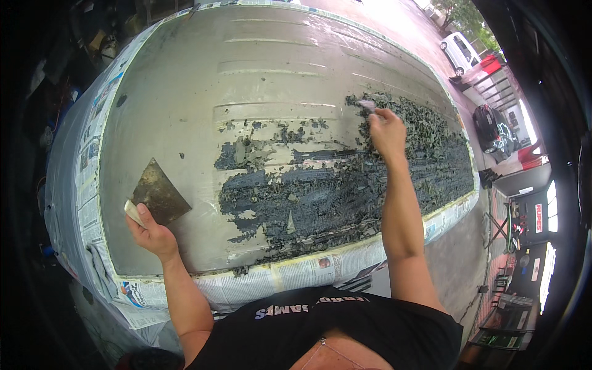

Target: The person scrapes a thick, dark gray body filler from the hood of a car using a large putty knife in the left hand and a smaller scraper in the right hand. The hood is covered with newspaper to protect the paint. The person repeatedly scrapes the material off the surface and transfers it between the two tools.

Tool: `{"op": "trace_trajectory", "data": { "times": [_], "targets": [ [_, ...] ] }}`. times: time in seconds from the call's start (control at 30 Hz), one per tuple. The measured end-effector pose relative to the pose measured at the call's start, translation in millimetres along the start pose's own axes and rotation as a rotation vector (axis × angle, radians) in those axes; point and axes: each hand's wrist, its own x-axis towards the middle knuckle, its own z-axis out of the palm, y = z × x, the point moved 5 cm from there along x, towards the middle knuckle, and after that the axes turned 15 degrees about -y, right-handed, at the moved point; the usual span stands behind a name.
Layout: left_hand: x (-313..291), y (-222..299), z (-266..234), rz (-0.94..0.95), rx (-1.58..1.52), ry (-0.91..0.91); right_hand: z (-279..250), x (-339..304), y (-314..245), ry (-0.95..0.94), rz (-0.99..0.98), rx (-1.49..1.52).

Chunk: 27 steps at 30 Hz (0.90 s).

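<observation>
A broad vehicle roof panel (166,86) lies before me, bare grey at the left and far side. Dark, loosened paint flakes (308,197) cover its near right part, with smooth dark patches among them. My left hand (154,237) grips a flat, square, stained metal scraper (161,192) by an edge wrapped in something pale, above the bare near-left area. Farther out, my right hand (388,134) is closed around a small pale scraper (366,104) at the far edge of the flakes. The fingers hide most of that tool.
Newspaper (296,271) and yellowish tape border the panel. Grey sheeting (65,166) hangs at the left. To the right, beyond the panel, are concrete floor (453,253), a folding stand (502,225), a dark car (490,126) and a white car (459,52).
</observation>
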Motion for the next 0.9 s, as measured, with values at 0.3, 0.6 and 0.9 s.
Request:
{"op": "trace_trajectory", "data": {
  "times": [0.3,0.6,0.9],
  "targets": [
    [-3.8,1.8,1.9,0.017,0.050,-0.065,-119.5,-5.7,89.9,0.106,0.048,-0.427],
    [-0.3,12.3,4.3,0.013,0.047,-0.063,-6.6,6.5,-21.5,-0.267,-0.129,0.097],
    [-1.9,10.9,0.0,-0.003,0.050,-0.072,50.3,38.3,-104.7,-0.531,-0.242,0.012]
  ]
}}
